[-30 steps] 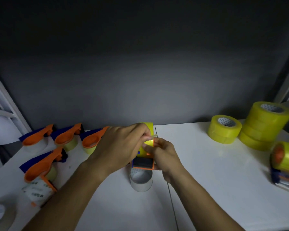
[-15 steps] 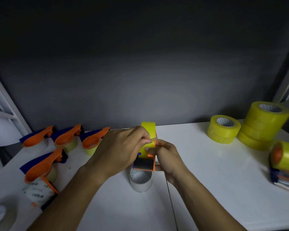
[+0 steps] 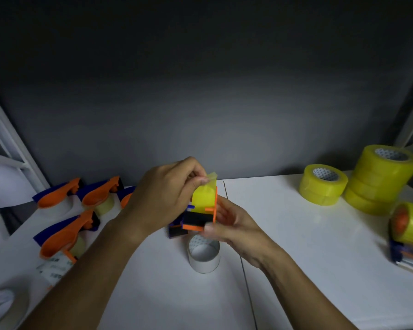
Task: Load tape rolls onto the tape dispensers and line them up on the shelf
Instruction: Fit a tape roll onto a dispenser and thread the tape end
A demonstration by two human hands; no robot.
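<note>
Over the white shelf [image 3: 284, 234], at nine o'clock, four loaded dispensers [image 3: 65, 232] parked; at three, spare yellow rolls [image 3: 382, 177] waiting. Dead centre, dispenser in hand [image 3: 198, 217], roll seated: right hand [image 3: 234, 225] clamped round it, left hand [image 3: 162, 201] pinching tape end [image 3: 211, 178]. Threading pending, then lining up.

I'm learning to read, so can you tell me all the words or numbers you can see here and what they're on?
No text here can be read.
Dispenser label card at front left: dark printed letters, too blurred to read.
Core of the single yellow tape roll: a printed pattern, too small to tell.
Core of the stacked rolls: the same kind of pattern, not readable.
Empty cardboard core: a faint pattern inside, not readable.
</note>
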